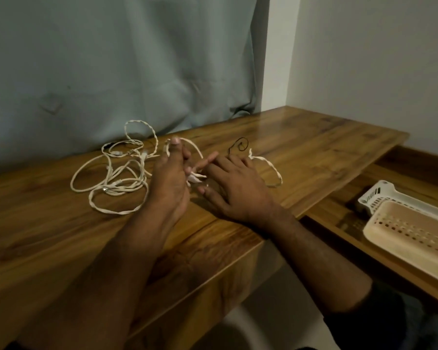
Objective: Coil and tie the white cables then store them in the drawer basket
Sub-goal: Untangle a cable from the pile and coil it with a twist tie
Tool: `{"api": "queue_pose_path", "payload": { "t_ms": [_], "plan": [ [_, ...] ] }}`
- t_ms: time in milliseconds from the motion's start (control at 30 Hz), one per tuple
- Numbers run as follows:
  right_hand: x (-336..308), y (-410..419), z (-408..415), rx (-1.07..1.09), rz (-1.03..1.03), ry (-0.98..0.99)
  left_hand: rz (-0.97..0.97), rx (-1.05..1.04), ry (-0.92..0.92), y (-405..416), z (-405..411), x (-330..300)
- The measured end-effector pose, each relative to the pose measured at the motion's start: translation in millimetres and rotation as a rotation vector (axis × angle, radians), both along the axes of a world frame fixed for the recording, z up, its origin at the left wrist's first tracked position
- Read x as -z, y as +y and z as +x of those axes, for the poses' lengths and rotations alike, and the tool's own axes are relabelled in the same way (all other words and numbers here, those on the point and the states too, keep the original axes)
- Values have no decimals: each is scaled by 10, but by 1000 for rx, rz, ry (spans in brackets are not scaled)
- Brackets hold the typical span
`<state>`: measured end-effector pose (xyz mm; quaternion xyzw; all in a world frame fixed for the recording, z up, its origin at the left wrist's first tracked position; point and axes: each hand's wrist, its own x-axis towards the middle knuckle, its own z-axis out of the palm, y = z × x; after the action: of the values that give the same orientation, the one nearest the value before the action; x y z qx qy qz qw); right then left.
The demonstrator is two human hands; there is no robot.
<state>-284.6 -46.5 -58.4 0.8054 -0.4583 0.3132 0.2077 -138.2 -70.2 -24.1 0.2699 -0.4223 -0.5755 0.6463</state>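
Head view: both forearms are stretched forward over a wooden table [301, 137], and the hands are brought together near its middle. The left hand [171, 180] is turned on its edge, with the thumb raised; a thin white cable [195, 150] is arched over the thumb and fingers, and it seems to be pinched there, though the exact grip cannot be told. The right hand [234, 184] is laid palm down, low over the table, with the fingers spread and the forefinger pointed toward the left hand. A white plug end is seen between the two hands, close to the fingertips; whether it is gripped by the right hand cannot be told. A twisted part of the cable is curved out on the far side of the right hand and is rested on the table. A small black wire tie [240, 145] is curled on the table just behind the right hand.

More cables [111, 183] are left in a loose tangle on the table, to the left of the left hand. They are thin, pale and partly braided, lying in wide round loops.

A white plastic basket [379, 198], long, with slotted walls and a perforated bottom, is placed in an open wooden drawer [339, 213] at the right. A grey curtain [111, 72] is hung behind the table.
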Motion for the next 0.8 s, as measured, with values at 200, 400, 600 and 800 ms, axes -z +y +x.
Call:
{"api": "queue_pose_path", "payload": {
  "t_ms": [200,400,600,800],
  "plan": [
    [-33,69,-45,-17,82,-241,73,-30,76,-33,230,-63],
    [-89,202,-72,-76,151,-473,62,-9,130,-87,318,-111],
    [-66,51,-105,-17,134,-654,-28,118,-173,-38,314,-48],
    [-30,-115,-320,131,63,-1230,-390,-119,-980,-45,345,76]
  ]
}}
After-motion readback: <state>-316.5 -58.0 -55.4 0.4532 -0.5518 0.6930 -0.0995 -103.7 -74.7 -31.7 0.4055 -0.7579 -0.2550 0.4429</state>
